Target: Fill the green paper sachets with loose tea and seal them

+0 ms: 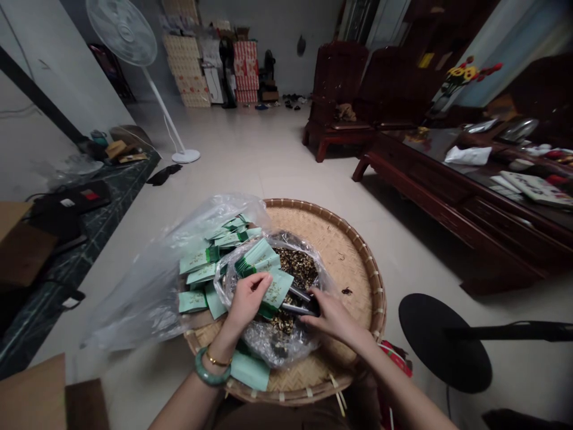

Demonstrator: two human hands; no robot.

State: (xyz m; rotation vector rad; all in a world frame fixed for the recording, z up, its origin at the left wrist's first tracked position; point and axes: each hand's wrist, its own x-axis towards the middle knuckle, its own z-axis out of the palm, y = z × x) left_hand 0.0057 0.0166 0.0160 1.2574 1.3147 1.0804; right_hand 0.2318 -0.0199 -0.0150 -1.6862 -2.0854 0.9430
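Note:
My left hand (pixel 248 297), with a green bangle on the wrist, is closed on a small green packet (pixel 276 291) held over a clear bag of dark dried bits (pixel 296 270). My right hand (pixel 326 313) grips a metal scoop (pixel 299 301) that reaches into that bag. Several more green packets (pixel 210 263) lie in a heap on a larger clear plastic bag (pixel 152 286) to the left. All of this rests on a round woven bamboo tray (pixel 353 251). One green packet (pixel 249 370) lies near my left wrist.
A dark wooden table (pixel 470 191) with papers and dishes stands on the right, wooden chairs (pixel 340 89) behind it. A black fan base (pixel 443 340) sits right of the tray. A white standing fan (pixel 125 30) and stacked boxes (pixel 197 60) are at the back. A dark bench (pixel 67 239) runs along the left.

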